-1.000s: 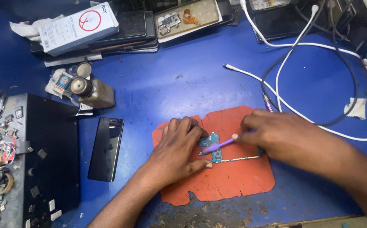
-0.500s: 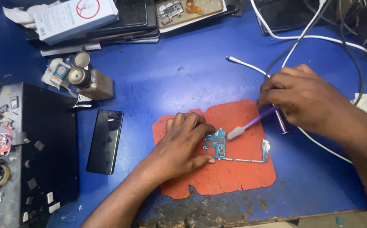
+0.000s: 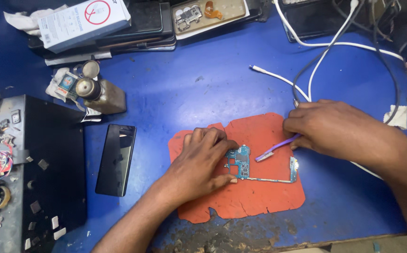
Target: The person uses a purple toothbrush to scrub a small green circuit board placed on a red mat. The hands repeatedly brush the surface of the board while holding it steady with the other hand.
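The left hand [image 3: 198, 161] lies flat on the torn orange rubber mat [image 3: 255, 197], fingers spread and curled, thumb and fingertips pressing down on the left end of the small blue-green L-shaped circuit board [image 3: 242, 161] to pin it in place. The right hand [image 3: 327, 124] is closed in a pinch around the handle of the thin purple plastic brush [image 3: 276, 149], whose bristled head now rests just beside the board's upper right edge, touching or nearly so. Half a second ago that hand was lifted off toward the white cables; it has swung back in and lowered, so the bristles are at the board again, which reads as another scrubbing pass in the same cleaning work. The board itself has not shifted under the left hand. Left of the left hand on the blue worktop [image 3: 203, 89] lies a dark glossy phone [image 3: 115, 159], and beyond it a small brass-coloured bottle [image 3: 101, 93]; white cables [image 3: 306, 70] loop past the right hand
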